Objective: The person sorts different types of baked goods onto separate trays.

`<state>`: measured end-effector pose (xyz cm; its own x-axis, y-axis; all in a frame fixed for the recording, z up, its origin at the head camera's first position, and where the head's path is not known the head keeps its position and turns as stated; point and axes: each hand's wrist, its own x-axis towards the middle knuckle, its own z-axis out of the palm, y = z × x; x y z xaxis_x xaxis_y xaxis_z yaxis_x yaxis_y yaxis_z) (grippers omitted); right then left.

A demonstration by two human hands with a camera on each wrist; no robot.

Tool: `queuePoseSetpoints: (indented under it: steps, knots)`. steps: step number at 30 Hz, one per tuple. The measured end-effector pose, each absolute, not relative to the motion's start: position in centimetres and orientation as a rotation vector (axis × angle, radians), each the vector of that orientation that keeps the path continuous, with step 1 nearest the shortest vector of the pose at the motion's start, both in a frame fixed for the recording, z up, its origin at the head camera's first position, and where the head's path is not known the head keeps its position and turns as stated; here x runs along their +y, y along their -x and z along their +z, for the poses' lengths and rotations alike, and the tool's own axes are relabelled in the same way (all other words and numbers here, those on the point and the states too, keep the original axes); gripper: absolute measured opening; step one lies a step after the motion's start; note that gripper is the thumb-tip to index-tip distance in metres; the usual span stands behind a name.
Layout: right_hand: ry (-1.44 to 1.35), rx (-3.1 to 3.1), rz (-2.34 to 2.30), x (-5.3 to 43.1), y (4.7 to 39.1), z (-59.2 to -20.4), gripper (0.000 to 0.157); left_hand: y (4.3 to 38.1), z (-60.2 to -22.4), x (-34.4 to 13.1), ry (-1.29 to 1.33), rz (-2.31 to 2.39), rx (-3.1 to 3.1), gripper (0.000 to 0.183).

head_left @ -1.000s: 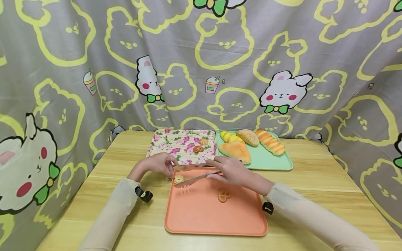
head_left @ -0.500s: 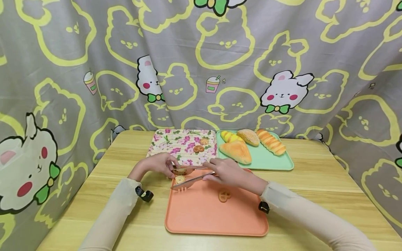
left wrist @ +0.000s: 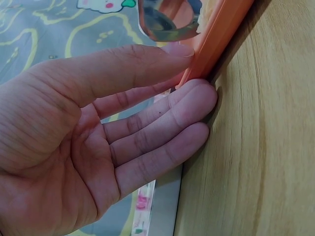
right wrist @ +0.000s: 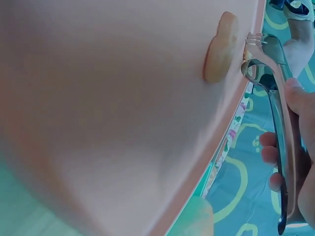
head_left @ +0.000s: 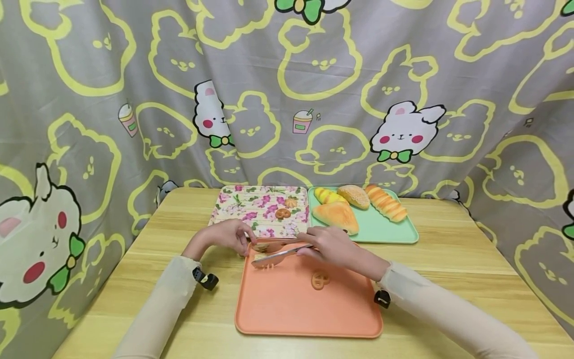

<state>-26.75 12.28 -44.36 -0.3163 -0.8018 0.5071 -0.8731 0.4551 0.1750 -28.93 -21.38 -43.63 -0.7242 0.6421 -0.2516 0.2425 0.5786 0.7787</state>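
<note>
My right hand (head_left: 334, 247) holds metal tongs (head_left: 287, 253), their fork-like and spoon-like ends reaching to the far left corner of the orange tray (head_left: 309, 314). Between those ends, a small round cookie (head_left: 258, 257) is mostly hidden behind the nearer arm. My left hand (head_left: 226, 234) grips the tray's rim at that corner; in the left wrist view its thumb (left wrist: 172, 51) lies on the rim with the other fingers against the outer side. A pretzel-shaped cookie (head_left: 320, 280) lies on the tray, right of its middle.
Behind the orange tray stands a flowered tray (head_left: 237, 209) with a brown pretzel (head_left: 283, 213) and a star-shaped cookie (head_left: 291, 202). Right of it, a green tray (head_left: 385, 234) bears several breads, among them a triangular one (head_left: 336, 217). A patterned curtain (head_left: 269, 75) surrounds the wooden table (head_left: 457, 279).
My right hand has gone left and then back right a little. The tongs' ends have come closer together around the round cookie, which shows less now. My left hand stays at the tray corner.
</note>
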Motion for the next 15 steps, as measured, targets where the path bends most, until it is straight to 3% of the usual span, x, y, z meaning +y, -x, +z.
queuePoseSetpoints:
  steps: [15]
  knots:
    - [-1.354, -2.156, 0.211, 13.5, 26.8, -44.3, 0.032, 28.9, -43.7, -21.5, -0.708, 1.013, 2.312, 0.027]
